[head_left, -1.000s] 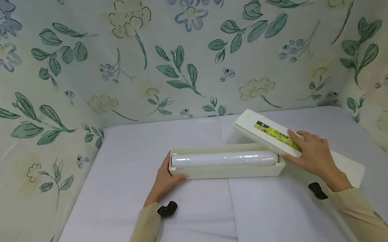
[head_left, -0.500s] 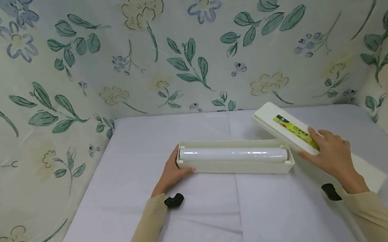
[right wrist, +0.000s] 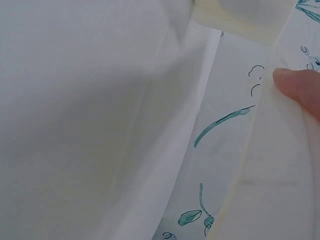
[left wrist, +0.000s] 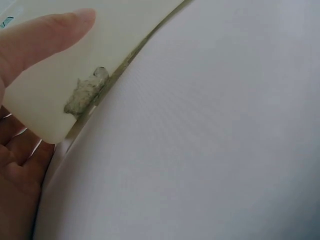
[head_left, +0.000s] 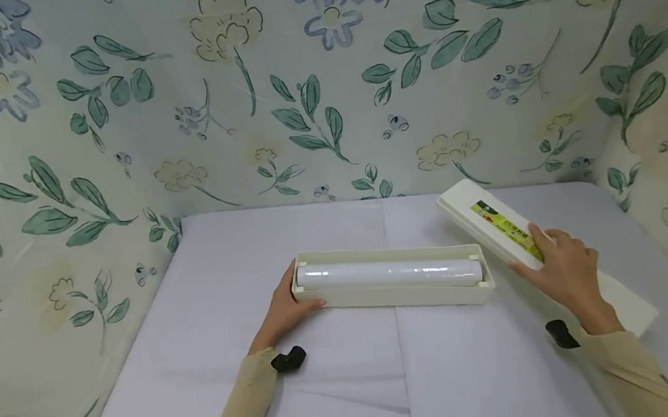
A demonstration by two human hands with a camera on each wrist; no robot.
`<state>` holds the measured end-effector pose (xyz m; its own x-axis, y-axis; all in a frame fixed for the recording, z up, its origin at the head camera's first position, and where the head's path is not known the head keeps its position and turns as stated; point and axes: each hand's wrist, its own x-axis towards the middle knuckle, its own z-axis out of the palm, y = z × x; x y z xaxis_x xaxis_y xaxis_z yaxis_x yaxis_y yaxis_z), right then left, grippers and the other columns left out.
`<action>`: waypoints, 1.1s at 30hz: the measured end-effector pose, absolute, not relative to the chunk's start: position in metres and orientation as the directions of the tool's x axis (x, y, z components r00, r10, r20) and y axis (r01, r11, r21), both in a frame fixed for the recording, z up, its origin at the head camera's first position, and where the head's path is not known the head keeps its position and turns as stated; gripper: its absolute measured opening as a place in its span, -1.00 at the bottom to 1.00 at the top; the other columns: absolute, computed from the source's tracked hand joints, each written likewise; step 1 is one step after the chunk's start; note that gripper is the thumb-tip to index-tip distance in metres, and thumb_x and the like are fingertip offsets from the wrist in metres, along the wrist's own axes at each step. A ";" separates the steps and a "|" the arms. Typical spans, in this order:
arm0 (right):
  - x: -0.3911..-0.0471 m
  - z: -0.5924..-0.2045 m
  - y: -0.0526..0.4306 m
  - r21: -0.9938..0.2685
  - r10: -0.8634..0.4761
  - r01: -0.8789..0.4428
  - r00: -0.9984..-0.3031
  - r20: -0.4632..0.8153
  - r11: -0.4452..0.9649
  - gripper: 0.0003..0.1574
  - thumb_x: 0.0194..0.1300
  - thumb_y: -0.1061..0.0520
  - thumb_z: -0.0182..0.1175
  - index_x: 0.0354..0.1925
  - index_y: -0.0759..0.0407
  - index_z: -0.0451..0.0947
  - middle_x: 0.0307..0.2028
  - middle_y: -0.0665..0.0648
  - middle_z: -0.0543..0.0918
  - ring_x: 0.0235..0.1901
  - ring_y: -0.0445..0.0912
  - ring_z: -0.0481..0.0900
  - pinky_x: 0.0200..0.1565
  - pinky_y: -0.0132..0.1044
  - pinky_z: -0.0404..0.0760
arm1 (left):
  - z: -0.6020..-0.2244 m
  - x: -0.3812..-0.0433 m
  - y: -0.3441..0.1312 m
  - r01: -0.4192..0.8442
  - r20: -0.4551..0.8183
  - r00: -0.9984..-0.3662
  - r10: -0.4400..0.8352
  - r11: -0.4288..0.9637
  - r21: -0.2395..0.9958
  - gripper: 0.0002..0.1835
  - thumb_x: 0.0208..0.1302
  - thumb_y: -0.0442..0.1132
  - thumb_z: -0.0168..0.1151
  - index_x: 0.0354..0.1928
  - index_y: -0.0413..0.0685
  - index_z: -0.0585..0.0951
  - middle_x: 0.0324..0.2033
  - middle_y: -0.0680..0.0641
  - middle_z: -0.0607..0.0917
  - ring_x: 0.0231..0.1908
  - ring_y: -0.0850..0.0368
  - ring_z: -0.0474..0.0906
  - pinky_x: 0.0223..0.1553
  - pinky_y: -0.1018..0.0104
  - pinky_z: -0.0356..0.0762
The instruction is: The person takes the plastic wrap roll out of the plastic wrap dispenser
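A long cream plastic box (head_left: 409, 296) lies lidless on the white-covered table in the head view. Inside it is a shiny white roll of cling film (head_left: 388, 274). My left hand (head_left: 283, 316) grips the box's left end, thumb (left wrist: 55, 35) along the front wall and fingers behind the end. Out to the right, my right hand (head_left: 567, 271) holds the box's white lid (head_left: 462, 200) slantwise, thumb on the near edge and fingers over the top. A yellow-green label (head_left: 504, 225) shows on the lid. The right wrist view has the thumb (right wrist: 295, 85) on the lid's side.
The white cloth (head_left: 334, 405) covers the table, with floral fabric (head_left: 302, 65) hanging at the back and sides. A crumpled greyish patch (left wrist: 87, 92) sticks to the box's lower wall. Black pieces (head_left: 288, 359) sit at both cuffs.
My right hand has carried the lid rightward, off the box's right end, leaving a gap between them. The left hand stays on the box. The head view swung slightly and returned.
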<state>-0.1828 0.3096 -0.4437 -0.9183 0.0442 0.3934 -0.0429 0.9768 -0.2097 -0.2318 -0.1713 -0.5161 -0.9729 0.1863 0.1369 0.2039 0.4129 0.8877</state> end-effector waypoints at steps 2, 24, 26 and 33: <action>-0.183 -0.443 0.312 -0.210 0.064 -0.019 -0.922 0.381 0.978 0.06 0.02 -0.23 0.30 0.35 0.23 0.18 0.08 0.56 0.37 -0.13 0.52 0.38 -0.25 0.34 0.31 | -0.516 -0.233 -0.169 0.204 0.139 -0.973 0.184 0.404 0.892 0.15 -0.14 -0.17 0.53 0.46 0.24 0.00 0.27 -0.08 0.41 0.21 -0.03 0.36 0.27 -0.03 0.25; -0.169 -0.458 0.322 -0.241 0.185 0.111 -0.933 0.308 0.964 0.08 0.05 -0.23 0.27 0.37 0.24 0.12 0.09 0.57 0.33 -0.08 0.52 0.34 -0.23 0.34 0.27 | -0.524 -0.217 -0.169 0.220 0.159 -0.970 0.183 0.388 0.895 0.17 -0.17 -0.11 0.54 0.47 0.11 0.01 0.27 -0.11 0.42 0.14 0.03 0.39 0.21 0.09 0.31; -0.168 -0.459 0.324 -0.240 0.191 0.118 -0.931 0.311 0.964 0.08 0.06 -0.24 0.26 0.37 0.23 0.12 0.08 0.58 0.33 -0.10 0.53 0.34 -0.24 0.34 0.27 | -0.525 -0.216 -0.168 0.217 0.157 -0.970 0.184 0.382 0.898 0.17 -0.17 -0.12 0.54 0.47 0.12 0.00 0.28 -0.10 0.41 0.17 0.03 0.37 0.23 0.07 0.29; -0.174 -0.458 0.329 -0.259 0.206 0.119 -0.919 0.337 0.958 0.08 0.06 -0.22 0.28 0.37 0.24 0.12 0.06 0.63 0.33 -0.18 0.58 0.34 -0.31 0.33 0.25 | -0.516 -0.223 -0.168 0.230 0.174 -0.969 0.175 0.389 0.892 0.16 -0.15 -0.20 0.53 0.47 0.09 0.00 0.26 -0.11 0.43 0.14 0.02 0.40 0.19 0.08 0.33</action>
